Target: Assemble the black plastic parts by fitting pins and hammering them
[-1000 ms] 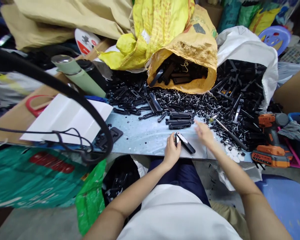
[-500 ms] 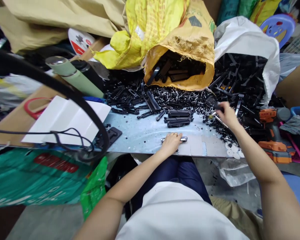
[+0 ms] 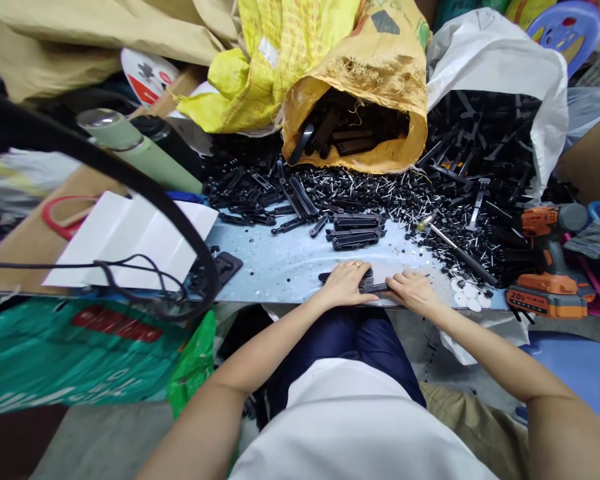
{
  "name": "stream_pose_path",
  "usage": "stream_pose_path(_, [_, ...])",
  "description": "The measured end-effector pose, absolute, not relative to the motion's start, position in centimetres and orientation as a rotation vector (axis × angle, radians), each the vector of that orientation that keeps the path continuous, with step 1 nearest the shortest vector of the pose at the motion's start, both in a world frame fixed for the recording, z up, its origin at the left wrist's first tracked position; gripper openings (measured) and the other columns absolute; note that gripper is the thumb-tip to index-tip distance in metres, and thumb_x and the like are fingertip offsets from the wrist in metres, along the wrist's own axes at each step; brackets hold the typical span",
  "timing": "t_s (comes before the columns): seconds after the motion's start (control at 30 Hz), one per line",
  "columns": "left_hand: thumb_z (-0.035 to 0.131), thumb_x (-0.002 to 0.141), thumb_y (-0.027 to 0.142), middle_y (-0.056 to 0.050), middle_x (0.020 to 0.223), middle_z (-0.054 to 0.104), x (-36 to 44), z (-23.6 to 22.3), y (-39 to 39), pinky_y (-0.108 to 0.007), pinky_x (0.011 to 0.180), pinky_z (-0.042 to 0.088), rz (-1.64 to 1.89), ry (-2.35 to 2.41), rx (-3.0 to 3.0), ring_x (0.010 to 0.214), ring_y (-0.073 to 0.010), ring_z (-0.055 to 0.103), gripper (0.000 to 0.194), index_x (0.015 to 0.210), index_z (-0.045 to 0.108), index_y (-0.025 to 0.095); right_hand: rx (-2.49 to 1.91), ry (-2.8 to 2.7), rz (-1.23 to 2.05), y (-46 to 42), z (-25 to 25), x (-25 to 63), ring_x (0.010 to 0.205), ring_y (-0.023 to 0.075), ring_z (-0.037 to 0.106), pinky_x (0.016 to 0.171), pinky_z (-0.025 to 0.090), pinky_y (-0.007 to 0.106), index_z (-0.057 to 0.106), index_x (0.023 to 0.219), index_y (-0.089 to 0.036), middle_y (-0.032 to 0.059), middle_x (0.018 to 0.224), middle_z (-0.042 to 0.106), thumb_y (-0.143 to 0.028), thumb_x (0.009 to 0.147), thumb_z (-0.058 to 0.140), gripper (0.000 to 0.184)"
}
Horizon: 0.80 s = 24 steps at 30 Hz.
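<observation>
My left hand (image 3: 347,283) is closed over a long black part (image 3: 325,277) near the table's front edge, and its palm hides most of it. Just to the right, my right hand (image 3: 414,291) pinches the end of a black bar-shaped piece (image 3: 379,288) that meets the part under my left hand. Whether the two are joined I cannot tell. Behind my hands lies a small stack of similar black parts (image 3: 356,231). Off to the right, a hammer (image 3: 454,248) with a metal shaft and dark grip rests on the small fasteners, touched by neither hand.
Black-headed fasteners (image 3: 375,190) lie heaped along the back. An orange sack (image 3: 355,67) and a white sack (image 3: 500,57) open toward me with black parts inside. A cordless drill (image 3: 550,267) stands at right, near white discs (image 3: 473,297). A black cable (image 3: 180,233) arches at left.
My right hand has come down and left from the hammer and fastener pile to the part beside my left hand. The hammer now lies free. My left hand has stayed in about the same place.
</observation>
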<state>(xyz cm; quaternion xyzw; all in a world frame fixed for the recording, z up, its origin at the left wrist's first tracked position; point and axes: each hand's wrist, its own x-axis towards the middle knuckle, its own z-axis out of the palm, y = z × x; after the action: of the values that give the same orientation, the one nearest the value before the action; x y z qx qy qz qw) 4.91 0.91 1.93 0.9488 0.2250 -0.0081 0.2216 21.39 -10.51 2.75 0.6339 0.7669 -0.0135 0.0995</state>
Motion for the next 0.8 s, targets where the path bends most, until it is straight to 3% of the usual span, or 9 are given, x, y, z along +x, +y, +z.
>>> stream_pose_path(0.3, [0.061,0.066,0.061,-0.012,0.103,0.060,3.7,0.2,1.1,-0.039,0.077,0.046,0.290,0.542,2.626,0.094,-0.0286,0.059,0.063,0.107,0.046,0.016,1.928,2.235,0.051,-10.9,4.6,19.6,0.073,0.0168,0.049,0.060,0.020,0.030,0.059,0.098,-0.019,0.0061,0.078,0.062,-0.022,0.091,0.041,0.020])
stream_pose_path(0.53, [0.055,0.077,0.048,-0.007,0.089,0.061,3.7,-1.1,0.5,-0.032,0.072,0.048,0.477,0.480,2.652,0.085,-0.0223,0.061,0.034,0.093,0.051,0.017,1.895,2.228,0.019,-10.3,5.9,19.6,0.076,0.0175,0.051,0.062,0.021,0.029,0.058,0.096,-0.018,0.0072,0.080,0.061,-0.026,0.093,0.035,0.024])
stream_pose_path(0.7, [0.056,0.075,0.052,-0.007,0.084,0.061,4.2,0.0,0.6,-0.031,0.068,0.047,0.270,0.499,2.688,0.082,-0.0223,0.060,0.040,0.091,0.052,0.016,1.816,2.388,0.065,-10.0,4.9,21.6,0.074,0.0162,0.051,0.061,0.023,0.028,0.059,0.096,-0.018,0.0061,0.077,0.061,-0.032,0.094,0.034,0.029])
stream_pose_path(0.8, [0.052,0.080,0.051,-0.009,0.091,0.061,7.0,1.4,0.9,-0.032,0.075,0.046,0.130,0.434,2.724,0.092,-0.0238,0.058,0.041,0.097,0.053,0.015,1.838,2.483,0.089,-10.8,3.0,23.7,0.074,0.0157,0.051,0.061,0.027,0.027,0.060,0.094,-0.018,0.0063,0.082,0.062,-0.039,0.092,0.038,0.031])
